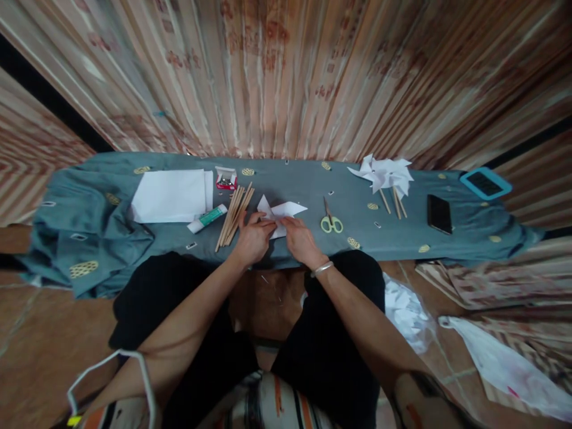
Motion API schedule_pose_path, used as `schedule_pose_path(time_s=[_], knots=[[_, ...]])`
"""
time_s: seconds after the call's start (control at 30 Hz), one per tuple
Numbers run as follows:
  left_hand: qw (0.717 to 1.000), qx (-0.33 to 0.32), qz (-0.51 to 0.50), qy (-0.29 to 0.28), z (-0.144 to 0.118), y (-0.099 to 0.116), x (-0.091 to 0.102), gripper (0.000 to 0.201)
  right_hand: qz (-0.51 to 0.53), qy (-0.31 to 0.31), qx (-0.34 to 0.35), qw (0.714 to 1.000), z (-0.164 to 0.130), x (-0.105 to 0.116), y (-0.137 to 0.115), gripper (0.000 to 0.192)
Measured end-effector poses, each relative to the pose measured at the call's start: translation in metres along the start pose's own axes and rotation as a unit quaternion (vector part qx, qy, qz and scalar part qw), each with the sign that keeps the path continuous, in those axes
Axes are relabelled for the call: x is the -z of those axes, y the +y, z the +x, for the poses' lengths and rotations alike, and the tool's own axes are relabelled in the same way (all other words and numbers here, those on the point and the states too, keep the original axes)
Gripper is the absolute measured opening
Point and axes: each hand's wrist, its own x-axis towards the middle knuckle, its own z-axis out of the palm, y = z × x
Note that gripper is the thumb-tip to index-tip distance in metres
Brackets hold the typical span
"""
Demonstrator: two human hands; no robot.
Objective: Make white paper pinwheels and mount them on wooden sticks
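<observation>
A cloth-covered worktop (313, 185) lay under both hands. The left hand (252, 238) and right hand (300, 239) pinched a folded white paper (281, 211) between them; wooden sticks (235, 215) lay just left, scissors (331, 223) right.

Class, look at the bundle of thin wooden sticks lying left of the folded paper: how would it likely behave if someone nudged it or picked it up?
The wooden sticks look thin and stiff, so probably light and rigid. They lie loose and unbound on the grey-blue cloth, so a nudge would likely fan or roll them apart. The left hand beside them might need to gather them together first.
</observation>
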Motion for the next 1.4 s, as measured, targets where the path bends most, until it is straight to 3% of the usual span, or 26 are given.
schedule_pose_path(time_s=[0.3, 0.5, 0.63, 0.83, 1.07, 1.17, 1.33, 1.4], knots=[[1.0, -0.013, -0.005, -0.004, 0.003, 0.001, 0.003, 0.032, 0.008, 0.008, -0.012, 1.0, 0.001, -0.004, -0.002, 0.051], [1.0, 0.001, -0.013, -0.021, 0.007, 0.004, 0.009, 0.031, -0.066, -0.043, -0.012, 0.997, 0.006, 0.001, -0.011, 0.045], [0.999, 0.016, -0.027, 0.003, 0.009, 0.0, 0.023, 0.033, -0.113, -0.072, 0.001, 0.991, 0.009, 0.006, -0.017, 0.042], [0.993, 0.04, -0.045, 0.101, 0.006, -0.01, 0.05, 0.04, -0.145, -0.094, 0.036, 0.984, 0.012, 0.007, -0.02, 0.04], [0.993, 0.025, -0.078, 0.087, -0.003, -0.001, 0.072, 0.04, -0.159, -0.109, 0.066, 0.979, 0.016, 0.003, -0.02, 0.039], [0.992, 0.029, -0.096, 0.079, -0.003, -0.003, 0.07, 0.04, -0.12, -0.092, 0.056, 0.987, 0.013, 0.005, -0.011, 0.04], [0.99, 0.059, -0.106, 0.068, -0.001, -0.009, 0.059, 0.04, 0.079, -0.034, 0.0, 0.996, 0.012, 0.005, 0.019, 0.045], [0.99, 0.066, -0.103, 0.071, -0.001, -0.011, 0.057, 0.04, 0.104, -0.023, -0.004, 0.994, 0.014, 0.005, 0.027, 0.045]])
